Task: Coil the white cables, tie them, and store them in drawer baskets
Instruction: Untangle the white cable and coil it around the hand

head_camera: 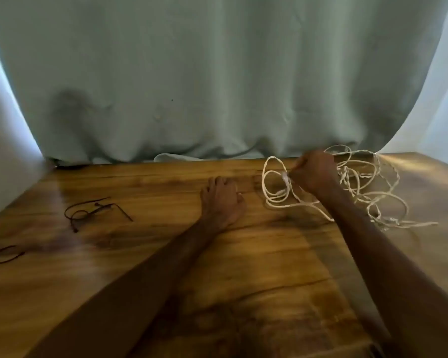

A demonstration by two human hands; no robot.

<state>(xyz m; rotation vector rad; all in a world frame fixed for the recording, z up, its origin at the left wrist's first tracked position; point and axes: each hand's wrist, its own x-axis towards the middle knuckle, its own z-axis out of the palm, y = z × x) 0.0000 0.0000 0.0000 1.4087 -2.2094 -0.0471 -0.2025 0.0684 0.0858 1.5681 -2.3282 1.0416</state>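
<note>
A tangle of white cables (367, 192) lies on the far right of the wooden table (166, 254), with loose loops spreading left and right. My right hand (314, 171) grips a cable near a small white plug at the left side of the tangle, fingers curled round it. My left hand (221, 200) rests flat on the tabletop a little to the left of the cable loops, fingers straight, holding nothing. No drawer or basket shows in the head view.
Several dark cable ties (93, 210) lie on the left part of the table, and one more dark looped tie (7, 254) sits near the left edge. A pale green curtain (217, 86) hangs along the table's far edge.
</note>
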